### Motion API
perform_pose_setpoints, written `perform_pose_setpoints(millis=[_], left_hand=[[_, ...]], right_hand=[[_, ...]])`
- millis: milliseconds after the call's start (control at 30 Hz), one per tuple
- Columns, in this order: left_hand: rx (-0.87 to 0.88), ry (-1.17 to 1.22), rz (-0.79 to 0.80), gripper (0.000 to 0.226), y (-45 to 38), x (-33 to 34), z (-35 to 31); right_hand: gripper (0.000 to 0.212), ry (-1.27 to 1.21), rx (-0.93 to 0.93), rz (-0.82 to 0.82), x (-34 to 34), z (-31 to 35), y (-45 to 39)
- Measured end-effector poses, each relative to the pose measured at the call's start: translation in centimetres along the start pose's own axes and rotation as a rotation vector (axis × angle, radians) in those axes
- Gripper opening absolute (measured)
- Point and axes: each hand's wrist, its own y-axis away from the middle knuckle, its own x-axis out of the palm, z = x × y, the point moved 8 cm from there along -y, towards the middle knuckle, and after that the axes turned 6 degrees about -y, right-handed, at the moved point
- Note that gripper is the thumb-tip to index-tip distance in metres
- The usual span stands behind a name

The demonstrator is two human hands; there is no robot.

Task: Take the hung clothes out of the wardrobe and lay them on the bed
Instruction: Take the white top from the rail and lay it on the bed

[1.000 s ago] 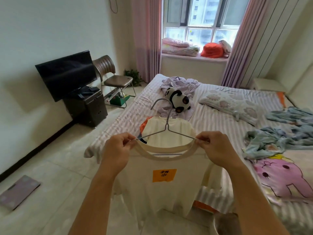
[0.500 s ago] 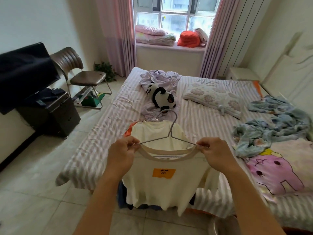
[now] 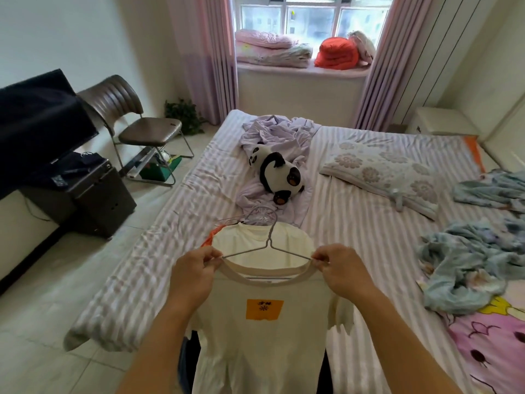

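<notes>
The left hand (image 3: 196, 275) and right hand (image 3: 342, 273) each pinch a shoulder of the cream T-shirt (image 3: 261, 331) on its wire hanger (image 3: 270, 245), holding it over the striped bed's (image 3: 355, 223) foot. The plush panda (image 3: 277, 173) lies at twelve o'clock beyond.

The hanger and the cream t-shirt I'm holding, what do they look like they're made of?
The hanger looks like thin bare metal wire: grey, slim, bent into a hook and twisted at the neck. It could be coated; the view does not settle that. The cream t-shirt looks like soft knit fabric, probably cotton: matte, limp, with a ribbed collar and an orange printed patch.
</notes>
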Motion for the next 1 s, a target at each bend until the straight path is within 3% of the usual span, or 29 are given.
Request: perform_pose_setpoints(millis=[267, 367, 733, 867, 1000], left_hand=[[-0.082, -0.193, -0.023, 0.008, -10.4, 5.7, 1.5], [-0.074, -0.147, -0.004, 0.007, -14.5, 7.9, 1.7], [-0.117, 0.049, 0.188, 0.030, -28.4, 19.3, 6.3], [-0.110, 0.048, 0.317, 0.050, -31.7, 24.2, 8.6], [-0.149, 0.032, 0.413, 0.057, -34.1, 28.9, 11.3]], right_hand=[[0.017, -0.061, 0.053, 0.057, 2.6, -2.8, -11.8], [0.018, -0.062, 0.074, 0.063, 4.0, -4.1, -16.0], [0.024, -0.065, 0.254, -0.035, 11.0, -9.2, -29.9], [0.032, -0.078, 0.254, 0.002, 14.5, -10.9, -34.1], [0.027, -0.095, 0.278, 0.066, 18.6, -13.7, -37.9]])
